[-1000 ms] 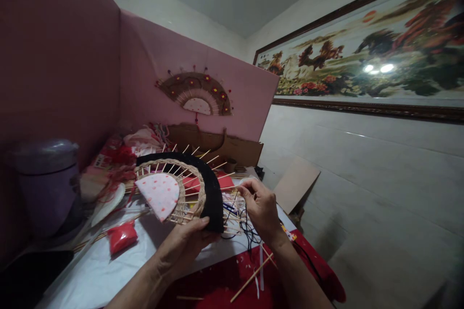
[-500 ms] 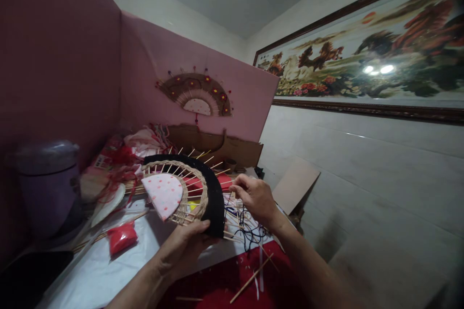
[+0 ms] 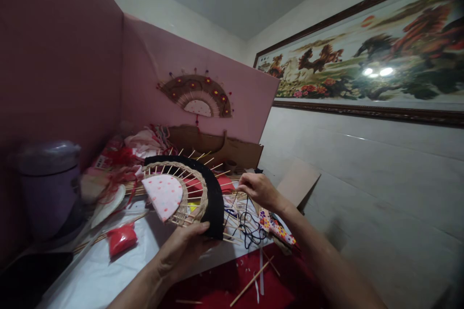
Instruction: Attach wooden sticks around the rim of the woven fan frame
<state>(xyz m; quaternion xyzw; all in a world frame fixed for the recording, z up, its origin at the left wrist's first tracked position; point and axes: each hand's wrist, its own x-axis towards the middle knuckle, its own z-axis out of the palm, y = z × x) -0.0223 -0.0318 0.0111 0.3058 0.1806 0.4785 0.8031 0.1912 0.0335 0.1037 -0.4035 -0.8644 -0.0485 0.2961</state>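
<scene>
Two thin sticks (image 3: 250,283) lie crossed on a red cloth (image 3: 221,285) nearest the camera. Just beyond, a person's left hand (image 3: 186,244) clamps the lower end of a half-round fan (image 3: 216,203), held tilted above the cluttered table, thumb on its black band. At the fan's right side, the right hand (image 3: 256,187) pinches black cord (image 3: 250,239), fingertips together near the stick ends. A red packet (image 3: 122,240) sits left of the fan, near a white plate (image 3: 110,207). Behind, a flowered fan (image 3: 201,86) hangs on a pink board (image 3: 242,91), with a framed horse picture (image 3: 315,70) at right.
</scene>
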